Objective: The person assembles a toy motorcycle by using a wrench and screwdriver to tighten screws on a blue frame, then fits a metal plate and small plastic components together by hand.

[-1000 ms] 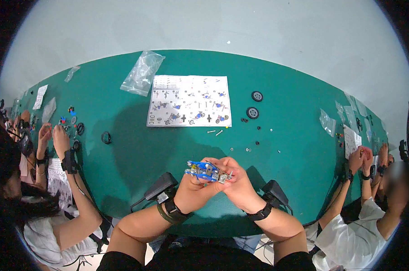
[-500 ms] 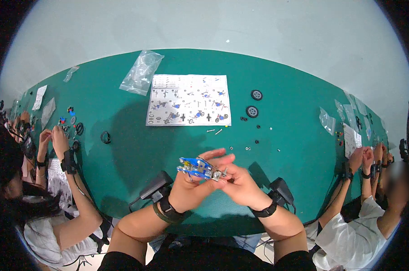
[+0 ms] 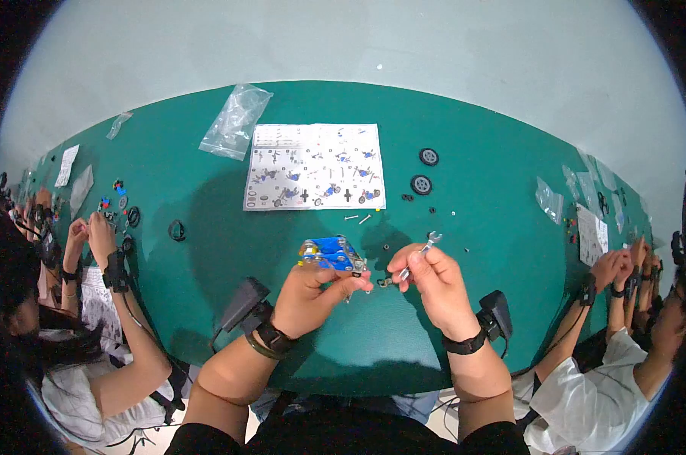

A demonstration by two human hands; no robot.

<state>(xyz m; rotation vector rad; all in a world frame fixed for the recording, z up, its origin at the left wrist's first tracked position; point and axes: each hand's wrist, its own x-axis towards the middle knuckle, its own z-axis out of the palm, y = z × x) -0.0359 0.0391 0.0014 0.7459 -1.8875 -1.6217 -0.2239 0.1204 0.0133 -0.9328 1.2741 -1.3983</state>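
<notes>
My left hand (image 3: 310,296) grips a blue model assembly (image 3: 329,253) with metal and yellow parts, held above the green table. To its right, my right hand (image 3: 436,288) pinches a small silver wrench (image 3: 421,255), its open jaw pointing up and right. A small metal part (image 3: 387,283) shows beside my right fingertips; whether they touch it is hard to tell. Beyond the hands lie an instruction sheet (image 3: 315,168) and two screws (image 3: 365,220).
Two wheels (image 3: 421,185) and small black rings sit right of the sheet. A plastic bag (image 3: 237,121) lies at its upper left, a black tire (image 3: 177,230) farther left. Other people's hands (image 3: 102,240) work at the left and at the right (image 3: 607,270).
My hands have moved apart. The right hand has gone right, off the blue assembly, and the wrench now shows in it. The assembly has turned slightly.
</notes>
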